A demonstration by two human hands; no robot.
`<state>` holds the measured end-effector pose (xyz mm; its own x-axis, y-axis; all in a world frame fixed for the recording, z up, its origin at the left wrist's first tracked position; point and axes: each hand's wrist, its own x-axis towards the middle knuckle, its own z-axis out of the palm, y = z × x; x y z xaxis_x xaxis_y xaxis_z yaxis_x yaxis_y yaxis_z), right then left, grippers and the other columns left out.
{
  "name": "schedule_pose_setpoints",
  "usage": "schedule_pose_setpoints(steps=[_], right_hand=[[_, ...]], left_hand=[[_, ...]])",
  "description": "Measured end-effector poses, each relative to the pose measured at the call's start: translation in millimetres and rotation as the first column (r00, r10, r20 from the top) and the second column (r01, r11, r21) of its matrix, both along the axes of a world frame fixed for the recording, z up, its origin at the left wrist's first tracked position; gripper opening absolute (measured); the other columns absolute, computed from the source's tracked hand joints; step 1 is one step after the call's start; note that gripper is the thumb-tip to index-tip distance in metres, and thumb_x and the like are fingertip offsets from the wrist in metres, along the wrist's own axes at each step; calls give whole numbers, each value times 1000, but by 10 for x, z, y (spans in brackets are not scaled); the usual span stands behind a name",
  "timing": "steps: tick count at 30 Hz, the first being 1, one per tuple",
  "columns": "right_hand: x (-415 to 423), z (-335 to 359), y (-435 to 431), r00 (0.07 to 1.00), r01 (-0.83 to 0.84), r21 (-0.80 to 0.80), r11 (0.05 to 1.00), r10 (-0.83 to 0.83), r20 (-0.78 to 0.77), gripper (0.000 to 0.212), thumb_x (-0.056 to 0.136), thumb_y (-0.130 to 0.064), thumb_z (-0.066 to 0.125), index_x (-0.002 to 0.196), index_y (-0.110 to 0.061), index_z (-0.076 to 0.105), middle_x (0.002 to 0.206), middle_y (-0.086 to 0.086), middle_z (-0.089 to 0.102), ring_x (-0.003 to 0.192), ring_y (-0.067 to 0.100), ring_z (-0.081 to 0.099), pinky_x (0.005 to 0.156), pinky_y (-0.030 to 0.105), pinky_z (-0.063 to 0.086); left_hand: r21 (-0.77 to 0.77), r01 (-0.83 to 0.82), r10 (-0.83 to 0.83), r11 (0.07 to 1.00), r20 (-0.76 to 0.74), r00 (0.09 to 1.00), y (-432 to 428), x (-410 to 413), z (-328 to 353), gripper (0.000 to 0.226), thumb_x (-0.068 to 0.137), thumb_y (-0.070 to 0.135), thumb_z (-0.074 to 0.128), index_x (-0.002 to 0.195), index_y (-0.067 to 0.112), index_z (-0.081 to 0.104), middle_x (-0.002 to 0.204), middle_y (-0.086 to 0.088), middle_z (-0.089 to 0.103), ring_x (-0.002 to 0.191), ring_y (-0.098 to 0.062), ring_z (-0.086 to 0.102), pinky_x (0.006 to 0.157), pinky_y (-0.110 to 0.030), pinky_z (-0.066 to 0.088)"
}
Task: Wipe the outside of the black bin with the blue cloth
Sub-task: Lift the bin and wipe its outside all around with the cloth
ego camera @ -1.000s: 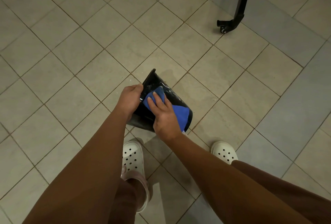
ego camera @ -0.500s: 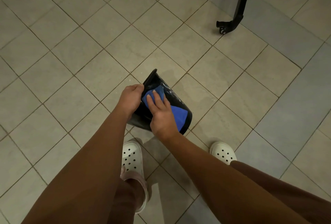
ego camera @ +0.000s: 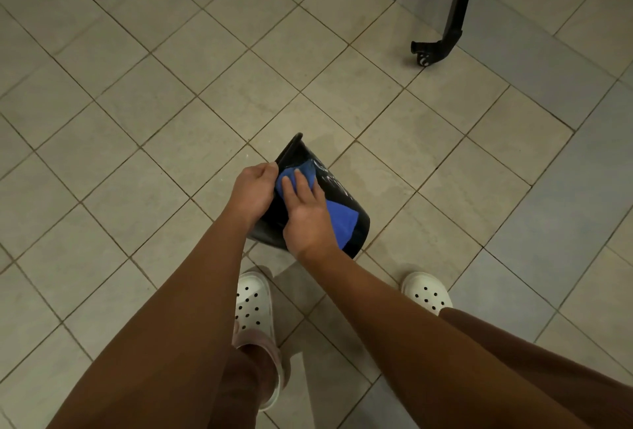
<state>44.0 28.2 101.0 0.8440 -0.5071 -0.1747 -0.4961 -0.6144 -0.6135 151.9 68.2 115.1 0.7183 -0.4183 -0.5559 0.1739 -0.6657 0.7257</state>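
Left grip (ego camera: 251, 188) clasped the black bin (ego camera: 349, 200); right grip (ego camera: 305, 212), flat and open, had slid the blue cloth (ego camera: 339, 219) toward 11 o'clock, so wiping was likely under way.

A black wheeled stand leg (ego camera: 454, 14) rests on the tiled floor (ego camera: 171, 86).

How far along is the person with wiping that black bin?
Midway, it seems. Done: no part looks plainly finished. In hand: the left hand grips the black bin near its rim while the right hand presses the blue cloth on its side. Left: pale streaks beyond the cloth, and the hidden underside.
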Motion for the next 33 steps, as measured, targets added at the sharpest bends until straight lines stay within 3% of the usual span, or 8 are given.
schedule_pose_setpoints(steps=[2,6,10,17,23,27,30,33], right_hand=[[10,3,-14,998,0,-90,996,6,68,73,64,13,67,133,8,43,140,27,40,132,44,34,107,52,34],[73,46,-197,998,-39,-43,998,37,-45,69,86,4,47,147,-6,16,156,12,11,143,31,4,116,33,3],[89,60,-311,989,36,-50,998,-42,-144,66,87,-2,44,147,-2,15,154,18,14,142,31,12,118,39,9],[40,145,-101,983,-71,-128,989,48,-176,68,92,-5,42,148,-3,3,156,17,2,142,33,0,118,39,6],[113,-17,-376,990,38,0,999,-38,-139,71,87,1,46,149,-13,14,156,8,10,140,34,15,114,37,21],[72,-86,-293,989,88,18,996,-85,-122,73,83,3,46,148,-11,17,156,9,13,137,39,18,115,41,23],[-55,-142,-195,999,50,-2,999,-50,23,73,78,9,52,145,-8,29,153,13,23,133,42,26,111,43,27],[-136,-239,-153,993,-25,-16,1000,27,114,69,73,12,57,138,-4,40,147,17,35,129,44,35,108,48,33]], left_hand=[[0,-1,1,1000,7,1000,-4,-1,0,37,100,24,43,94,-6,63,87,-20,66,77,-23,57,72,-33,46],[-13,-1,1,1000,12,1000,-22,-4,20,40,101,27,43,101,-7,63,88,-21,64,77,-23,55,73,-34,45],[-26,44,-43,999,32,999,-33,-48,0,41,102,26,42,97,-10,60,83,-20,60,75,-23,54,69,-33,44],[-7,58,-58,998,54,997,-21,-42,-18,38,102,25,41,97,-4,65,99,-28,66,80,-22,57,73,-33,46],[-45,49,-49,998,8,999,3,-39,-34,39,102,27,43,100,-7,63,96,-32,65,78,-24,57,73,-35,46],[-45,76,-81,996,-107,991,-3,4,7,34,101,27,43,97,5,68,91,-16,70,82,-20,64,76,-30,50],[-27,82,-85,996,-211,974,-32,55,50,31,101,29,42,105,16,71,103,-11,73,96,-23,68,88,-35,52],[-23,71,-75,997,-281,957,-49,100,56,33,101,29,41,109,15,70,106,-17,72,97,-31,68,85,-37,52]])
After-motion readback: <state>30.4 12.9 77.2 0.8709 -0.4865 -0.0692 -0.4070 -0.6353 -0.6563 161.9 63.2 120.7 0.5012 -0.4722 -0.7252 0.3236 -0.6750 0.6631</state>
